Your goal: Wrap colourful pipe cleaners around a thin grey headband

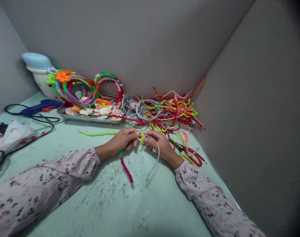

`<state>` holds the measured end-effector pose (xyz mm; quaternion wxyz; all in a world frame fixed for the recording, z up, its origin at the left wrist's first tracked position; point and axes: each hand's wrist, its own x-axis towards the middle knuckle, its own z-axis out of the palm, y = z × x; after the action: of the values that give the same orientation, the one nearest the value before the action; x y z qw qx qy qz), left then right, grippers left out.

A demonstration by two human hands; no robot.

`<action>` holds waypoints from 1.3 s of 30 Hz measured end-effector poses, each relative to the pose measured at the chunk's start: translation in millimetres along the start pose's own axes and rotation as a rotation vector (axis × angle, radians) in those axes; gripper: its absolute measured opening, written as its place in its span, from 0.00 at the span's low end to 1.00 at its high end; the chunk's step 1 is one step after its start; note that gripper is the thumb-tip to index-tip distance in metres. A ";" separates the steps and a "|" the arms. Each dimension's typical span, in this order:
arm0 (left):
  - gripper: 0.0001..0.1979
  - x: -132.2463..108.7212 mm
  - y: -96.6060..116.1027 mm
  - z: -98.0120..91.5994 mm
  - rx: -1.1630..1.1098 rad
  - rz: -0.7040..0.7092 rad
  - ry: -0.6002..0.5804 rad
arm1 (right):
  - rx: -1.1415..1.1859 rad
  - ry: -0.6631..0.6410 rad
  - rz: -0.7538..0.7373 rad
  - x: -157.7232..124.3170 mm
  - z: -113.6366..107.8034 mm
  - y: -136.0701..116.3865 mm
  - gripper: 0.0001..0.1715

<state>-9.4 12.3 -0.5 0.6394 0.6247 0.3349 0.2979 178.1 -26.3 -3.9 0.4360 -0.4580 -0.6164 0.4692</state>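
Note:
Both my hands are over the table around a thin headband. Its right arm is bare grey and curves down toward me. The left end is wrapped in magenta pipe cleaner, with a little green above. My left hand is closed on the wrapped side near the top of the curve. Between the hands, a short yellow pipe cleaner hangs from the band. My right hand has its fingers closed at the band just right of the yellow piece; its exact grip is partly hidden.
Behind stands a metal tray of shells and wrapped headbands. Loose pipe cleaners and bare grey bands pile beside it. Scissors lie right. At left are a blue glue gun, black cord and plastic bag.

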 end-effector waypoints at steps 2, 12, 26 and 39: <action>0.14 -0.1 -0.5 0.2 0.014 0.010 -0.006 | -0.012 0.023 -0.042 -0.6 3.3 -1.0 0.15; 0.15 -2.4 1.2 1.8 0.087 0.031 -0.026 | -0.102 0.080 -0.181 -1.0 6.1 2.7 0.12; 0.14 -3.9 3.7 3.5 0.123 0.036 -0.037 | -0.311 0.086 -0.254 -2.1 4.4 6.8 0.09; 0.15 -3.8 4.6 4.0 0.109 0.006 -0.031 | -0.602 0.043 -0.410 -3.6 -3.4 -0.4 0.08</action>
<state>-8.3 7.1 4.2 0.6086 0.6642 0.3389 0.2711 182.1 -29.2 -3.3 0.3795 -0.4425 -0.7967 0.1596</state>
